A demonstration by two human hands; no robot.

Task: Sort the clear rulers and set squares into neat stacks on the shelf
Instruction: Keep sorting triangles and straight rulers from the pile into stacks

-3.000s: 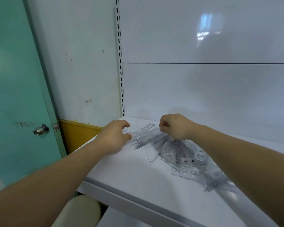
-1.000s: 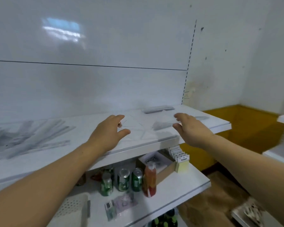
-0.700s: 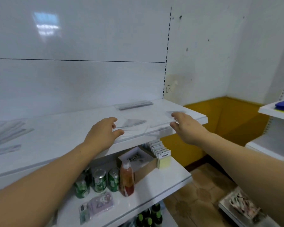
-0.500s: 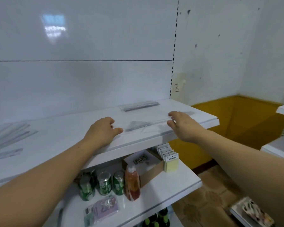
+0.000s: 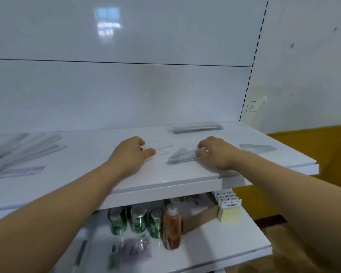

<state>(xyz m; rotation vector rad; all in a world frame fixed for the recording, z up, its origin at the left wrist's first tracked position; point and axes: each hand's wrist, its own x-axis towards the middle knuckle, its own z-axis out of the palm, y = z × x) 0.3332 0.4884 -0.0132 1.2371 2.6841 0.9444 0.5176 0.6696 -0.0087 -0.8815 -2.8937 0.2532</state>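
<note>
As both hands hold set squares, rulers lie behind.

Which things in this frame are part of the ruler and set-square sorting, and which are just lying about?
Job: loose pile; ruler stack; set squares at the right hand; faint set square at the left hand; far set square; shelf.

Lying about, on the lower shelf: cans; bottle; box; yellow pads; purple packet.

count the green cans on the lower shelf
3 cans in a row on the lower shelf, left of the orange bottle: left, middle, right. More may hide behind them.
</note>
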